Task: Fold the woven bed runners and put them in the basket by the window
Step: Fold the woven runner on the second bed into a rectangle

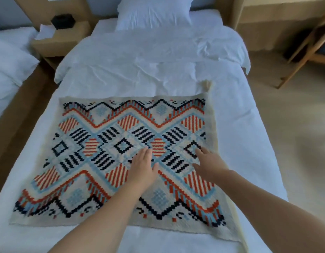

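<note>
I am looking down on a bed [249, 125] made up in white, with a creased duvet [148, 57] and a pillow [154, 13] at the far end. The woven runner [106, 161] is lying flat across the near half of the bed, and a cream edge of a lower layer is showing along its right side. My left hand [142, 167] is resting palm down near the runner's middle with fingers straight, and my right hand [208, 164] is lying open just to the right, fingers spread on the weave.

A wooden nightstand [63, 39] is standing far left with a dark box [63, 21] on it that I am unable to identify. A second bed [6, 66] is being cut off at the left edge. A wooden frame [304, 48] far right is blurring into shadow above the pale floor [295, 134].
</note>
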Demonstrator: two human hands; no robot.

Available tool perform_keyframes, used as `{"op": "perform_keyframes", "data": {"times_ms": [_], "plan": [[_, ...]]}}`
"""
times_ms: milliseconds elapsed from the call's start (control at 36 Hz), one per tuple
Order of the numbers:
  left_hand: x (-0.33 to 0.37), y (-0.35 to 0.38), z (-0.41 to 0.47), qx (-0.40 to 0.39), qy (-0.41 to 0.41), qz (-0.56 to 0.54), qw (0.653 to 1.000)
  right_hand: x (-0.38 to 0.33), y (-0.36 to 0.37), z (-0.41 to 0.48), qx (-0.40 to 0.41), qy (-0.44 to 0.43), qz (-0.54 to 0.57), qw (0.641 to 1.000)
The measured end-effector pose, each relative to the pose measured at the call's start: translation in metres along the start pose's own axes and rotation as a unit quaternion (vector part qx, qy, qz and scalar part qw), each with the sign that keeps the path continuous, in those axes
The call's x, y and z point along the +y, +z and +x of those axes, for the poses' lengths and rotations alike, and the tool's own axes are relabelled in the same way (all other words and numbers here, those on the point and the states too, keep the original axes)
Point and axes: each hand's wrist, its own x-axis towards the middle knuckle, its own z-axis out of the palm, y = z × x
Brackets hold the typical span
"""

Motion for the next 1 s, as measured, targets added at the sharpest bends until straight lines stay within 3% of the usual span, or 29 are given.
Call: {"op": "perform_keyframes", "data": {"times_ms": [250, 500, 722, 1000], "plan": [[-0.045, 0.062, 0.153, -0.057, 0.054, 0.045, 0.996, 0.003, 0.077, 0.099, -0.054, 0.066, -0.044, 0.995], [-0.044, 0.12, 0.286, -0.011, 0.127, 0.12, 0.985, 0.029, 0.112, 0.207, 0.029, 0.065, -0.069, 0.995], [-0.03, 0.145, 0.366, 0.083, 0.149, 0.133, 0.976, 0.081, 0.083, 0.284, 0.086, 0.055, -0.116, 0.988], [-0.023, 0.158, 0.413, 0.112, 0.137, 0.128, 0.976, 0.137, 0.009, 0.384, 0.135, 0.059, -0.128, 0.981]]}}
